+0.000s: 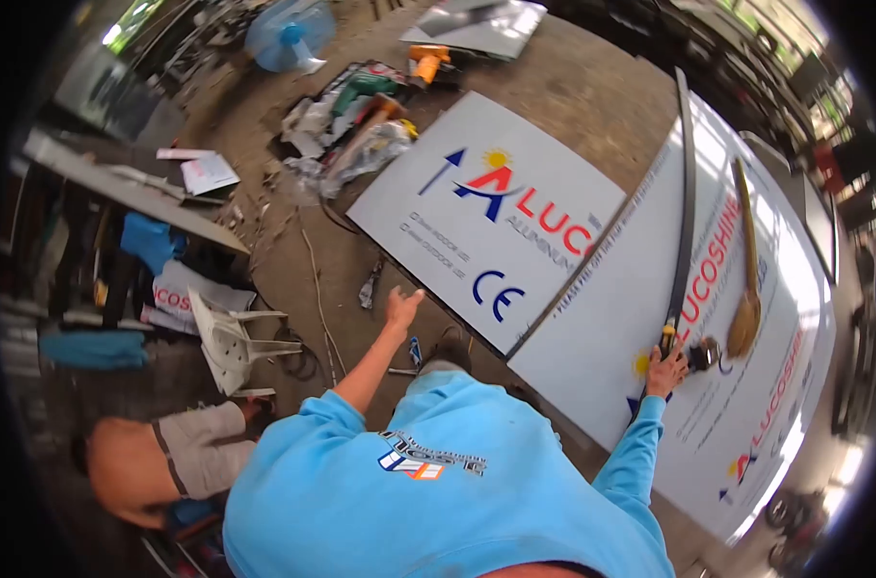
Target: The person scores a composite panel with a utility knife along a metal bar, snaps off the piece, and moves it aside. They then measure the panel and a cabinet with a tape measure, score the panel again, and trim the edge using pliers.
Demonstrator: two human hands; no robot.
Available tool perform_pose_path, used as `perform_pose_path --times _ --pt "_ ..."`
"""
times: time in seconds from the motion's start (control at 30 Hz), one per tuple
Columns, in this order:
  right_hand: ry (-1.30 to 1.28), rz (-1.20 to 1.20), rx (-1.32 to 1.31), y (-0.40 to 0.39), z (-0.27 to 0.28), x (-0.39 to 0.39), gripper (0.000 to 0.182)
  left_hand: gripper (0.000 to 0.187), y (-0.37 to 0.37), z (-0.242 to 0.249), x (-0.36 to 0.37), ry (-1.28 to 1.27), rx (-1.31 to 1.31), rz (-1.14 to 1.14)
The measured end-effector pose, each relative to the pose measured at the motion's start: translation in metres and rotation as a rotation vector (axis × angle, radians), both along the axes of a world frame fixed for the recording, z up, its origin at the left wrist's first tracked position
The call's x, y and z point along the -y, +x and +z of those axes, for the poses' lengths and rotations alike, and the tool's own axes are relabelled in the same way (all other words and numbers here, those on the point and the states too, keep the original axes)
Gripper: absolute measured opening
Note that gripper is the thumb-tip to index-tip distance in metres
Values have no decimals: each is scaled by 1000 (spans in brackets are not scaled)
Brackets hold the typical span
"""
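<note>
My left hand point(402, 306) hangs empty just off the near edge of a printed aluminium panel point(554, 164), fingers apart. On the larger white panel point(592, 361) at the right, my right hand point(666, 371) has its fingers bent round the near end of a long dark strip point(687, 193). A small yellow and black piece point(667, 332) shows by the fingertips. Just right of that hand sits a small dark tool point(703, 354), not clear in detail. Farther right, a wooden-handled brush point(744, 323) lies on the same panel.
Tools and plastic bags point(371, 149) lie on the floor beyond the left hand. A blue fan point(291, 37) stands at the back left. At the left are a white plastic chair point(228, 347) and a bent-over person point(134, 467). A cable point(315, 279) crosses the floor.
</note>
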State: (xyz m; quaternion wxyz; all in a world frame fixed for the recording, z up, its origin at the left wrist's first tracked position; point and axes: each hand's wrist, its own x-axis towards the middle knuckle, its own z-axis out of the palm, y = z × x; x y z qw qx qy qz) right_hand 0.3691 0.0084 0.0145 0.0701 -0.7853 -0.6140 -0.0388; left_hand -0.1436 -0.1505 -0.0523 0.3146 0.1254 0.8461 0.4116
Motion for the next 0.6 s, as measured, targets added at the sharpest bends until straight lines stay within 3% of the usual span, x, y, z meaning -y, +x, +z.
perform_pose_path --times 0.07,0.13,0.2,0.23,0.27,0.3,0.33,0.37,0.4,0.47,0.5,0.6 --pt "416 316 106 -17 -21 -37 60 57 10 29 -34 136 451 268" --pt "103 360 -500 -61 -34 -60 54 66 12 54 -64 319 722 127" --pt "-275 160 -1135 -135 -31 -52 40 74 19 75 -88 438 768 -29" --pt "-398 176 -1231 -167 -36 -45 36 74 15 72 -98 452 761 -12" --pt "-525 184 -1320 -194 -43 -37 32 78 12 62 -109 194 512 108" --pt "-379 251 -1199 -215 -50 -28 35 82 5 50 -118 -59 266 219" --pt "-226 307 -1081 -232 -63 -22 38 82 -15 26 -115 -45 267 221" --pt "-65 231 -1084 -238 -119 -26 53 87 -46 -3 -108 -47 -79 162" --pt "-42 229 -1093 -241 -120 -16 53 92 -76 -17 -102 -45 -429 99" --pt "69 64 -840 -261 -104 8 63 92 -124 1 -93 -94 -566 14" --pt "-27 -32 -740 -272 -81 12 66 93 -148 4 -86 -166 -691 -63" --pt "-105 -75 -599 -285 -66 3 79 82 -208 -29 -93 -25 -838 -378"
